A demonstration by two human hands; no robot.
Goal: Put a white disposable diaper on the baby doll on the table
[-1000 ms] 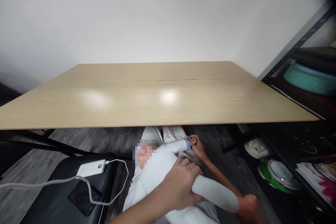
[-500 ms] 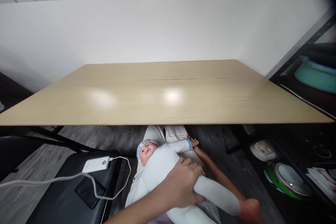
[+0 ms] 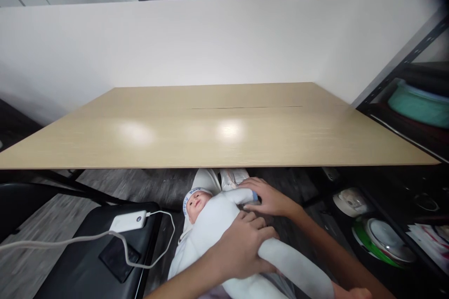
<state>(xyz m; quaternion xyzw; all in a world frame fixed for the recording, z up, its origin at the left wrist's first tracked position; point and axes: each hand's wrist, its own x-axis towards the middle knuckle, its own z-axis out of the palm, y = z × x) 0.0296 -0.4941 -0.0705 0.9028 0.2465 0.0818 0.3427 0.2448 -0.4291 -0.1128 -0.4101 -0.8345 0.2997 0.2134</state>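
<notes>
A baby doll (image 3: 217,215) in a white suit and a white cap with blue lettering lies face up across the lap, below the table's front edge. My left hand (image 3: 247,245) is wrapped over the doll's hip, at the top of its raised leg. At the doll's outstretched arm, my right hand (image 3: 268,198) has its fingers on one side and its thumb on the other, around the blue cuff. The doll's hand is hidden behind my right hand. The doll's other arm cannot be made out.
A wooden table (image 3: 168,145) spans the view ahead. To the left, a black chair (image 3: 80,252) carries a white power bank (image 3: 128,221) with a cable and a dark phone (image 3: 119,258). Shelves on the right hold a teal basin (image 3: 419,105) and a lidded pot (image 3: 387,238).
My right hand has come up from beneath the doll's leg to the cuff of its outstretched arm. My left hand stays on the hip. The doll's raised leg has shifted slightly right and down.
</notes>
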